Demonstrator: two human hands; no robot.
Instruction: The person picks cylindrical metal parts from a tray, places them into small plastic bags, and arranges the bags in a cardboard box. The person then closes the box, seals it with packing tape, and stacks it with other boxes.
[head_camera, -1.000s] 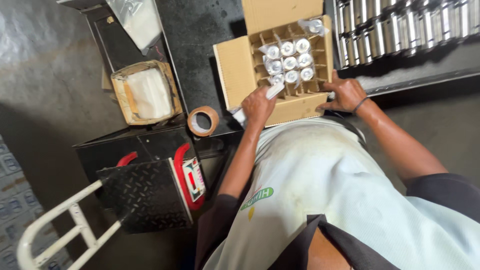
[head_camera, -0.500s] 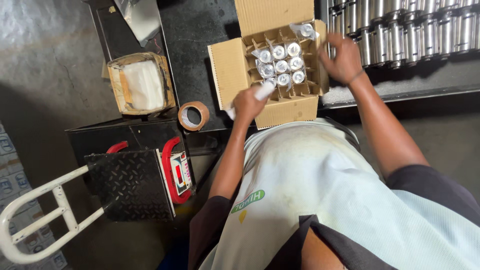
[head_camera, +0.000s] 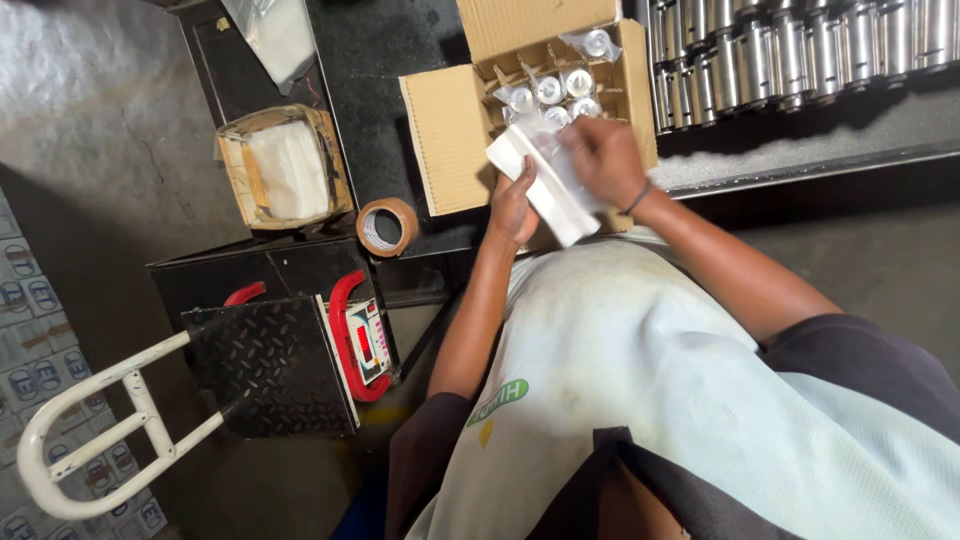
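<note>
1. Cardboard dominates the head view: an open brown box (head_camera: 545, 120) sits on a dark bench, its inside split by dividers into cells, most holding a shiny metal part wrapped in clear plastic (head_camera: 549, 90).

2. Just in front of the box, both hands meet on a white sleeve (head_camera: 545, 185), a flat packet or bag (what it holds cannot be told). The left hand (head_camera: 512, 208) grips its lower left edge, fingers curled around it. The right hand (head_camera: 603, 160) lies over its upper right part, fingers closed on it, a dark band on the wrist.

3. Left of the box lie a roll of brown tape (head_camera: 387, 227) and a small tray (head_camera: 285, 168) lined with white material. Rows of metal cylinders (head_camera: 790, 50) fill a rack to the right. Lower left stand a red-handled scale (head_camera: 360, 335) and a white trolley handle (head_camera: 90, 430).

4. Judging by this, the step in hand is packing: the sleeve is being readied over the box. A next move would call for lining it up with a free cell.
</note>
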